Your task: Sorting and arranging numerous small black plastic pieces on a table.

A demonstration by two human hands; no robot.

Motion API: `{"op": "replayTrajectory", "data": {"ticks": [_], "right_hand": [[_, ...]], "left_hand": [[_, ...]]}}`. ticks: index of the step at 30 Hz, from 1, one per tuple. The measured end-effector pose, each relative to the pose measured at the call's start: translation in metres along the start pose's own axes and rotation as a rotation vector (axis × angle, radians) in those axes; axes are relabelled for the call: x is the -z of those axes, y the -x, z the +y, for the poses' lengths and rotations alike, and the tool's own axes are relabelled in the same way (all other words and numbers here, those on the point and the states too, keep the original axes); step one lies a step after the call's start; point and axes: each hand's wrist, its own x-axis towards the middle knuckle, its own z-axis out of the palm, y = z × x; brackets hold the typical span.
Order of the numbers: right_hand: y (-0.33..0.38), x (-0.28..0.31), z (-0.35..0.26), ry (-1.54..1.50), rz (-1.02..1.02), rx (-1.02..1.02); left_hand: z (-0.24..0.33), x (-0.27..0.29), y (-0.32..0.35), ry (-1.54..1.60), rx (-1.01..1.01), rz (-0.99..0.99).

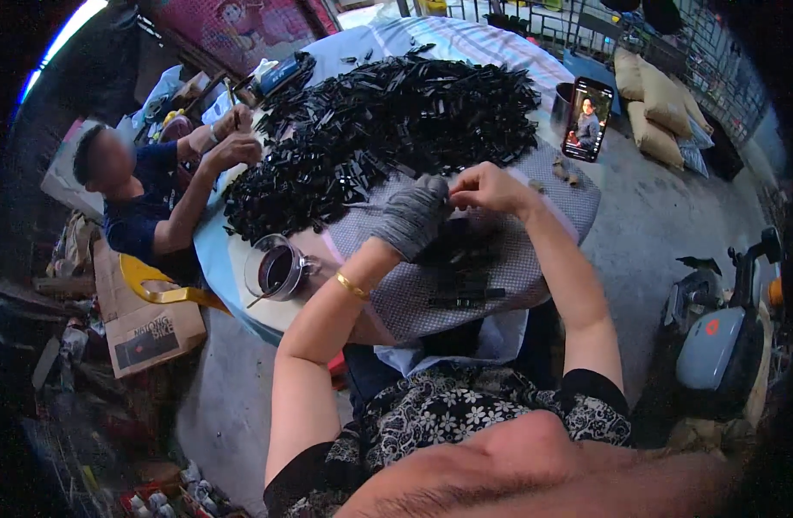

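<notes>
My left hand (411, 216), in a grey knitted glove, is closed at the near side of a round table. Its fingertips meet those of my bare right hand (490, 188), which is pinched. Whatever lies between them is too small and covered to make out. Beyond both hands spreads a large pile of small black plastic pieces (396, 121). Below them, by the table's near edge, is a blurred cluster of similar black pieces (461, 268). A clear glass cup (276, 268) of dark liquid, with a thin stick in it, stands left of my left forearm.
Across the left side, a co-worker (155, 190) on a yellow chair (151, 281) holds both hands at the pile's edge. A lit phone (589, 119) stands upright at the right, before a dark cup (561, 104). Stuffed sacks (654, 95) and a scooter (716, 341) are on the right; cardboard (146, 332) lies left.
</notes>
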Motion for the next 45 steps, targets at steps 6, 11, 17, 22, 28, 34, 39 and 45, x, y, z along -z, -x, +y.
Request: {"op": "replayTrajectory", "data": {"ticks": [6, 11, 17, 22, 28, 34, 39, 45], "right_hand": [[-0.007, 0.001, 0.011, -0.001, 0.331, 0.053], [-0.02, -0.008, 0.027, 0.592, 0.628, 0.377], [-0.028, -0.019, 0.023, 0.989, 0.393, 0.194], [-0.014, -0.023, 0.012, 0.907, 0.422, 0.207], [-0.003, -0.026, 0.007, 0.921, 0.353, 0.049], [-0.001, -0.02, 0.002, 1.002, 0.386, 0.333], [-0.006, -0.024, 0.002, 0.694, 0.334, 0.307], [-0.002, -0.024, 0.01, 0.853, 0.246, 0.161]], "left_hand": [[-0.02, -0.008, 0.01, -0.005, -0.173, 0.024], [-0.025, -0.015, -0.006, 0.083, 0.003, -0.163], [-0.054, -0.027, -0.03, -0.317, 0.045, 0.385], [-0.057, -0.022, -0.034, -0.439, 0.073, 0.163], [-0.061, -0.029, -0.039, -0.559, -0.005, 0.2], [-0.057, -0.024, -0.035, -0.497, 0.01, 0.089], [-0.067, -0.025, -0.033, -0.238, -0.16, 0.541], [-0.049, -0.032, -0.028, 0.639, -0.154, 0.515]]}}
